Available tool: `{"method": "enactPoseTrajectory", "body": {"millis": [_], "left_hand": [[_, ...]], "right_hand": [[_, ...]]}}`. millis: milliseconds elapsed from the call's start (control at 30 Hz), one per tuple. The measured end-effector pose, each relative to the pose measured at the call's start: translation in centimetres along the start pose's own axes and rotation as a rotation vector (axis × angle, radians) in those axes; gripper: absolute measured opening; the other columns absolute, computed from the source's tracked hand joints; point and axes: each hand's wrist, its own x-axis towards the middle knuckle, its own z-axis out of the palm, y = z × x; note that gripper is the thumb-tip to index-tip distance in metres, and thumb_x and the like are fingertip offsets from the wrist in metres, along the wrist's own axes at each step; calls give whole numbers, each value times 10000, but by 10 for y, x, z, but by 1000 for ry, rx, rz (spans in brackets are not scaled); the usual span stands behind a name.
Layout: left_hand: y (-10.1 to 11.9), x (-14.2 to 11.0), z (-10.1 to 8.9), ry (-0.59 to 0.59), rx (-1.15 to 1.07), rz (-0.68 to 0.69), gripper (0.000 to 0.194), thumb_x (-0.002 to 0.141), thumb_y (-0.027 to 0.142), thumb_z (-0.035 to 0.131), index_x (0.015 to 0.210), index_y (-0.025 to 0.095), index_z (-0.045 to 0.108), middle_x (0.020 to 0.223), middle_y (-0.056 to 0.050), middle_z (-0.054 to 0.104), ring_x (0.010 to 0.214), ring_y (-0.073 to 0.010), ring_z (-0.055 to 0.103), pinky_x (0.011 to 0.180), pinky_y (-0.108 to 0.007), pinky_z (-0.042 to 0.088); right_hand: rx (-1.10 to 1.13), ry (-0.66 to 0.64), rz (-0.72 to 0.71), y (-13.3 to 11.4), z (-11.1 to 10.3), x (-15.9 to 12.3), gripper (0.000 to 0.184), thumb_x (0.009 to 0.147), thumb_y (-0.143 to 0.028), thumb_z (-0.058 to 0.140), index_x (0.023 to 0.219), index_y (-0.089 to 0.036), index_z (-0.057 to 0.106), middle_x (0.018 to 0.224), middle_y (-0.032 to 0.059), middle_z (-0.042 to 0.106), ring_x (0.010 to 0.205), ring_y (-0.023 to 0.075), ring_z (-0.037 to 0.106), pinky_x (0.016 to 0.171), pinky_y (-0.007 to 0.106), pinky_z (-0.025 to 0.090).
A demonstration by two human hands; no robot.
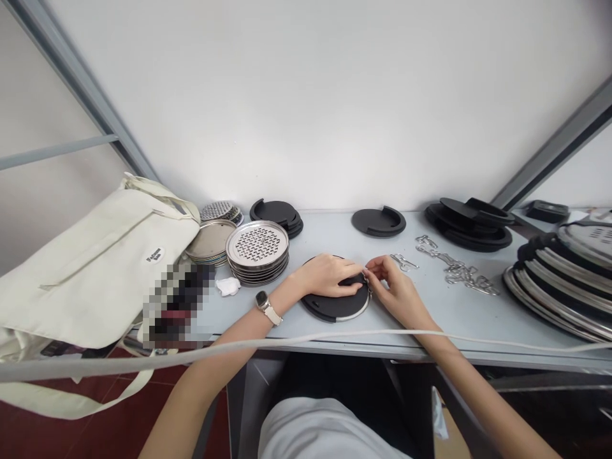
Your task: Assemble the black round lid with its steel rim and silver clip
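Note:
A black round disc (321, 307) lies near the table's front edge, with a silvery rim (352, 313) showing at its lower right. My left hand (327, 275) rests flat across the top of it, fingers stretched towards the right side. At the disc's right edge, my right hand (388, 282) has thumb and fingertips pinched together. A bit of shiny metal shows just under those fingertips, but what they hold is too small to make out. Loose metal clips (404, 262) lie just beyond my right hand.
Left stand a stack of round metal grater plates (258, 247), plain metal discs (210, 240) and a cream bag (95, 261). Black holders (378, 221) sit along the wall. More clips (466, 275) and a tall disc stack (554, 296) are right. A white cable (306, 338) crosses in front.

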Motion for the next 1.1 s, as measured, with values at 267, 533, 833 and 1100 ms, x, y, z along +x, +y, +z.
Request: {"method": "enactPoseTrajectory", "body": {"millis": [267, 533, 833, 1100], "left_hand": [[0, 0, 1, 5, 15, 2, 210, 926, 353, 424, 966, 179, 534, 877, -34, 645, 750, -174, 620, 630, -271, 407], [1, 0, 0, 2, 17, -13, 222, 925, 365, 431, 959, 174, 540, 866, -38, 637, 729, -170, 611, 621, -264, 397], [0, 0, -1, -17, 23, -29, 228, 923, 377, 440, 939, 174, 542, 853, -35, 630, 732, -175, 612, 622, -272, 403], [0, 1, -1, -25, 10, -23, 217, 921, 366, 443, 942, 173, 539, 857, -37, 632, 745, -175, 614, 633, -275, 409]], "right_hand": [[-37, -5, -30, 2, -1, 1, 158, 891, -367, 497, 857, -214, 519, 734, 7, 586, 664, 148, 546, 623, 278, 417], [-22, -33, -86, 0, -1, 1, 103, 892, -310, 497, 858, -216, 519, 757, 5, 575, 685, 143, 537, 640, 273, 419], [4, -32, -83, 1, -1, 0, 96, 892, -294, 499, 852, -211, 526, 728, -1, 571, 655, 136, 525, 614, 269, 406], [6, -6, -81, 1, -1, 0, 102, 886, -304, 511, 849, -211, 531, 732, 0, 573, 660, 137, 525, 605, 269, 405]]}}
